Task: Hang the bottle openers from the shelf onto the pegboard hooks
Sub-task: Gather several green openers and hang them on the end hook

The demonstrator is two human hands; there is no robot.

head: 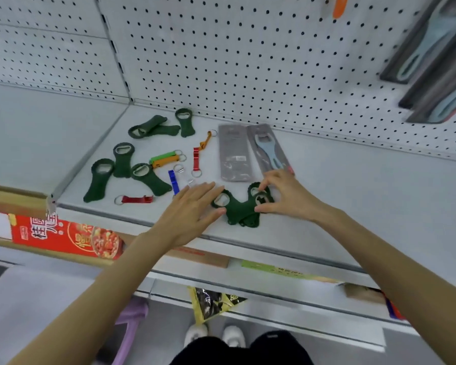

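Several dark green bottle openers lie on the white shelf [327,185]. A small overlapping pile of green openers [238,210] sits near the front edge between my hands. My right hand [284,196] pinches the heads of the pile's right-hand openers with thumb and fingertips. My left hand [192,214] lies flat with straight fingers touching the pile's left opener. More green openers [121,164] lie at the left. Small coloured keychain openers [196,159] are scattered in the middle. Two grey carded openers [248,151] lie behind my right hand. The white pegboard [248,61] rises behind the shelf.
Carded openers [432,61] hang on the pegboard at the upper right. An orange item [340,6] hangs at the top. A red box [63,235] and snack packets sit on lower shelves. A shelf divider rail [87,156] runs along the left.
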